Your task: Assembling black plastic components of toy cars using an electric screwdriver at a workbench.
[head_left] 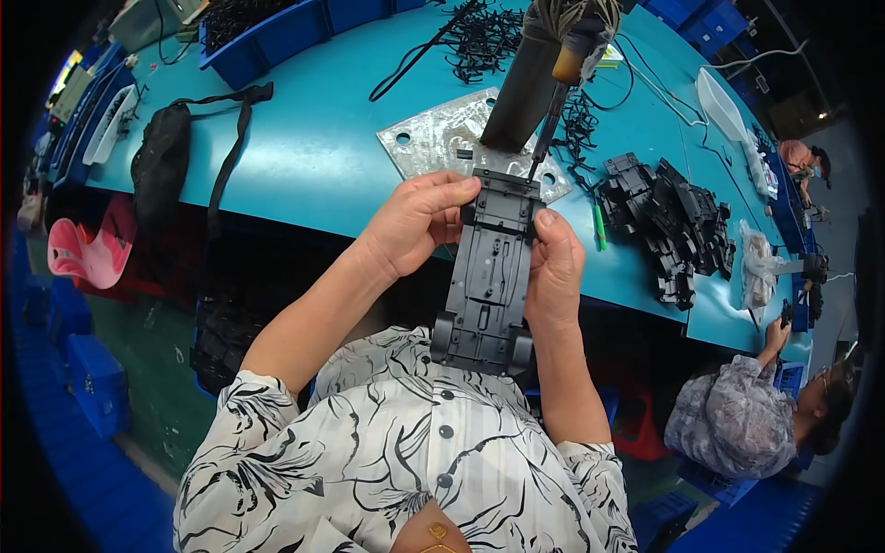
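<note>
Teal workbench (304, 147) bears a metal plate (419, 138), a driver (551, 120) pointing down above it. Left hand (417, 219) and right hand (557, 264) are clamped on opposite sides of a black plastic chassis (487, 267), held across the bench's near edge, far end beside the driver's tip (contact cannot be told). Black parts (662, 219) lie heaped at right.
</note>
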`<action>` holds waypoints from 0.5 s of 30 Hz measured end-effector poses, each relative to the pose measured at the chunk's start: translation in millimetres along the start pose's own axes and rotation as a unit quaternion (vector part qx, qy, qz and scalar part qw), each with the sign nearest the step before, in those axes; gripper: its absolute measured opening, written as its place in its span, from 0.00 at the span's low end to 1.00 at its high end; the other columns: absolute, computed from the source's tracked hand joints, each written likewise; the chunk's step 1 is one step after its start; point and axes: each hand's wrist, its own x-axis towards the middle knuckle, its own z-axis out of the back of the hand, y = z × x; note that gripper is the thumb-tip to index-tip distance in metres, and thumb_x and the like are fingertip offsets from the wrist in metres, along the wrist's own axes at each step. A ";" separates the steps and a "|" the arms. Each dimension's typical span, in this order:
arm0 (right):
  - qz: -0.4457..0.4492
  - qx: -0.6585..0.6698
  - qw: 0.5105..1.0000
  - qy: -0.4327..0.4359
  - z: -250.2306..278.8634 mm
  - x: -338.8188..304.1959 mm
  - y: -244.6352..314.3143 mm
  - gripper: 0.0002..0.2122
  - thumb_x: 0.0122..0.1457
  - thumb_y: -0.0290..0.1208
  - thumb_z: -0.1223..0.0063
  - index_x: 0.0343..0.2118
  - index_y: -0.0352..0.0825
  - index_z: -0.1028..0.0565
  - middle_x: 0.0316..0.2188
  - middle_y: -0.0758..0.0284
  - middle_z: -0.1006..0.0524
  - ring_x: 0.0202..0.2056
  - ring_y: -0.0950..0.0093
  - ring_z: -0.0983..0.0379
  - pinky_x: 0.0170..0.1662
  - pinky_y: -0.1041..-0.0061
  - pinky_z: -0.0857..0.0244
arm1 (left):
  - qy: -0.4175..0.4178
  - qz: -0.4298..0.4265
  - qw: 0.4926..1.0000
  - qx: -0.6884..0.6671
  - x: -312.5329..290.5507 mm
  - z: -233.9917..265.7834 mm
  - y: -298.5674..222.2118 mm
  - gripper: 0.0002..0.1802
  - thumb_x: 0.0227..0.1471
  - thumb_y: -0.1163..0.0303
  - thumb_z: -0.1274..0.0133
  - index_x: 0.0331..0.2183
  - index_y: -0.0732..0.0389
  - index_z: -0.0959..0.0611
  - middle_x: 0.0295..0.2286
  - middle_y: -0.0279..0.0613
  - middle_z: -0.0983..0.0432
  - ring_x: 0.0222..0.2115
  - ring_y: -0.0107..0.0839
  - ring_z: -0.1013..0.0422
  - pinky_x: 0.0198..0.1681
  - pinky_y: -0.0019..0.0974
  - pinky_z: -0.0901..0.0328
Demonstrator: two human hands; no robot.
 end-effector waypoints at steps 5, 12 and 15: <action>0.011 -0.029 0.999 -0.029 -2.0 -10.4 -4.9 0.13 0.58 0.29 0.54 0.43 0.26 0.31 0.33 0.65 0.24 0.31 0.80 0.27 0.36 0.83 0.32 | -0.011 -0.018 0.999 0.027 -7.5 6.9 10.7 0.10 0.53 0.64 0.45 0.35 0.59 0.23 0.28 0.29 0.26 0.24 0.17 0.31 0.29 0.25 0.35; 0.037 -0.033 0.999 -0.001 -12.2 -23.5 -9.5 0.13 0.56 0.24 0.53 0.43 0.26 0.31 0.33 0.69 0.26 0.33 0.84 0.30 0.38 0.85 0.36 | -0.073 -0.062 0.995 0.005 -16.5 -1.6 27.4 0.03 0.52 0.71 0.48 0.30 0.60 0.23 0.26 0.29 0.27 0.27 0.16 0.32 0.30 0.24 0.35; 0.049 -0.046 0.998 -0.012 -15.3 -27.7 -13.1 0.09 0.57 0.23 0.53 0.40 0.28 0.30 0.31 0.71 0.26 0.32 0.85 0.32 0.37 0.86 0.37 | -0.066 -0.096 0.992 -0.040 -20.0 -6.3 36.6 0.02 0.52 0.74 0.48 0.30 0.61 0.24 0.26 0.29 0.27 0.26 0.16 0.33 0.30 0.23 0.36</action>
